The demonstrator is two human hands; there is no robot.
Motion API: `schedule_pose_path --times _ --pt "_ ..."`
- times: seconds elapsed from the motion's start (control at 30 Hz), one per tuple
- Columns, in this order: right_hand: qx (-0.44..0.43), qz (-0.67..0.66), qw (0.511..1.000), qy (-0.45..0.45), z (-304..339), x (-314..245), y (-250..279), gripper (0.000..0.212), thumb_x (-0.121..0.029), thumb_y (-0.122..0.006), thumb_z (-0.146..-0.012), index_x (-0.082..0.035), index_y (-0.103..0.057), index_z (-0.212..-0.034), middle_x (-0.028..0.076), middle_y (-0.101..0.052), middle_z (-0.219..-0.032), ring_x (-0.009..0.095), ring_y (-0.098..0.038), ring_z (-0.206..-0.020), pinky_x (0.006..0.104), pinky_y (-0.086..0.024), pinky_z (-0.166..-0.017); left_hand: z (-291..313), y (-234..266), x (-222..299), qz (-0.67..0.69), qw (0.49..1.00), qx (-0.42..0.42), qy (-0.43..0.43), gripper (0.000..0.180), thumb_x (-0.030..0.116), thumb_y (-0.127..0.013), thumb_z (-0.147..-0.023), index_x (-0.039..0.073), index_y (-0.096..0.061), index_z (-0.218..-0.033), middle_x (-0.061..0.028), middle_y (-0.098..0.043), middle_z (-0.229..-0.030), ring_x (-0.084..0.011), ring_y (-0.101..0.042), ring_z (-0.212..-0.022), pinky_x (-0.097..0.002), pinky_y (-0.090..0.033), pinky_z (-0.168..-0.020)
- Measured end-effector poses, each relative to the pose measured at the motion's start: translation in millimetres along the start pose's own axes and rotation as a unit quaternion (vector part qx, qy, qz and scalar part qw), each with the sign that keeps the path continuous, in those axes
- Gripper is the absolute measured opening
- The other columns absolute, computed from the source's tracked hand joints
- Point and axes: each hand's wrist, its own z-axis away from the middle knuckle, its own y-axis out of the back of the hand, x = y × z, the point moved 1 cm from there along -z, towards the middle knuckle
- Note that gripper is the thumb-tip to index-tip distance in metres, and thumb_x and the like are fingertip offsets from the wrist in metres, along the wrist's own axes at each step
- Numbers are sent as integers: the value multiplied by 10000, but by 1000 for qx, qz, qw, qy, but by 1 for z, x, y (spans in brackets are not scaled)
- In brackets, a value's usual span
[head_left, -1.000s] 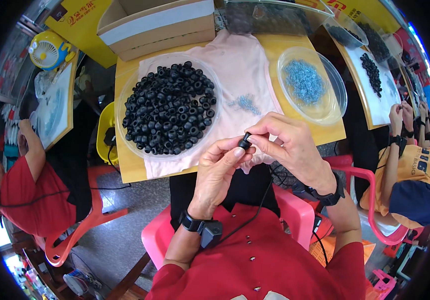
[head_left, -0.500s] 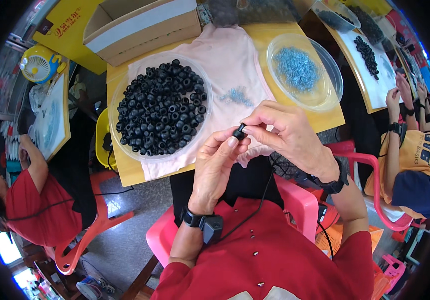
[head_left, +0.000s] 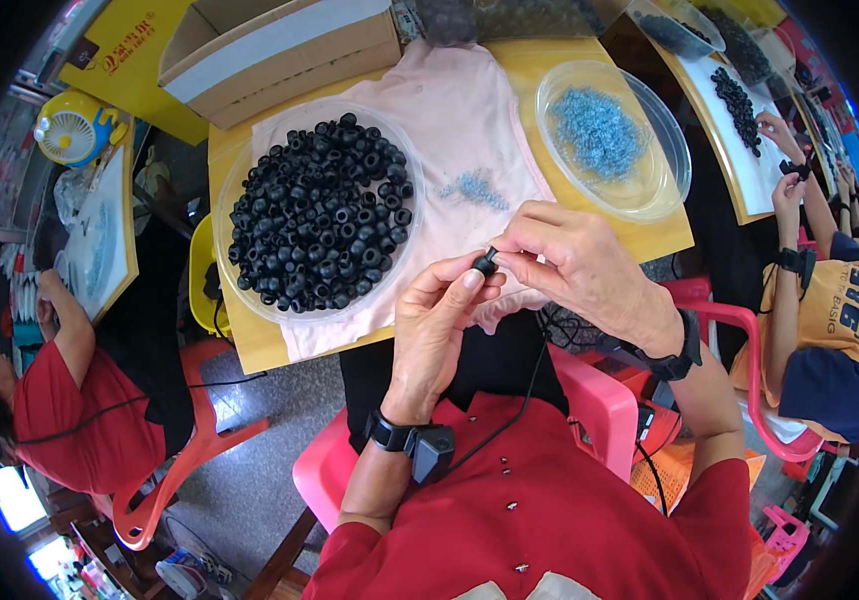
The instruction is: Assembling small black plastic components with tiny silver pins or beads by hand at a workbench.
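Fingers [head_left: 463, 285] of my left hand [head_left: 433, 318] pinch a small, dark black, rounded piece [head_left: 486, 264], and the thumb and forefinger of my right hand [head_left: 578, 265] close on its upper end, so it sits between both hands, just above the near edge of the pale pink cloth [head_left: 450, 120]. As I judge it, this one piece is midway: gripped at both ends, not yet put down. Whether a blue bit is in my right fingertips, I cannot tell. Plenty is left to handle: a heap of hollow black pieces [head_left: 315, 215] fills most of the round, clear plastic tray [head_left: 380, 118], though I cannot tell which are finished. A little scatter of pale blue, translucent bits [head_left: 477, 188] lies on the cloth, and a bigger blue mound [head_left: 598, 135] rests in the oval, clear plastic tub [head_left: 638, 201] to my right.
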Motion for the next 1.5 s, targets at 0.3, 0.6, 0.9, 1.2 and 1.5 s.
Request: schedule_pose_path --times 0.3,0.6,0.9,1.2,1.5 --pt "-56 7 998 -5 0 7 -4 131 -53 -609 -797 23 -507 -764 148 -507 -750 334 -548 -677 392 -455 -592 -4 1 -1 -39 999 0 20 188 78 -592 -907 -26 -622 -1060 -121 -660 -975 -156 -651 -868 -250 -528 -760" --pt "9 37 999 -34 2 -3 -15 147 -48 -637 -744 -3 -501 -777 126 -514 -748 309 -559 -699 391 -468 -593 -6 -1 1 6 998 38 45 179 81 -588 -910 -9 -624 -1061 -123 -671 -944 -158 -654 -830 -248 -526 -691" --pt "26 82 996 12 1 -4 -20 210 -51 -680 -684 -10 -498 -780 107 -494 -771 271 -546 -755 366 -471 -644 -3 -3 5 24 997 30 68 162 84 -574 -912 -7 -638 -1030 -129 -674 -914 -132 -619 -712 -250 -498 -597" --pt "83 69 994 -3 10 -3 -35 196 -16 -663 -659 -7 -487 -746 109 -470 -754 274 -531 -721 360 -464 -625 -5 0 5 5 996 18 82 151 109 -572 -921 -1 -631 -1005 -115 -675 -890 -125 -630 -718 -239 -500 -600" --pt "81 104 990 54 -1 -20 -25 237 -25 -680 -662 -15 -501 -817 99 -493 -773 269 -547 -770 354 -474 -654 2 -2 7 75 996 -16 36 188 127 -546 -939 -5 -590 -1066 -127 -642 -1048 -200 -635 -972 -320 -537 -799"
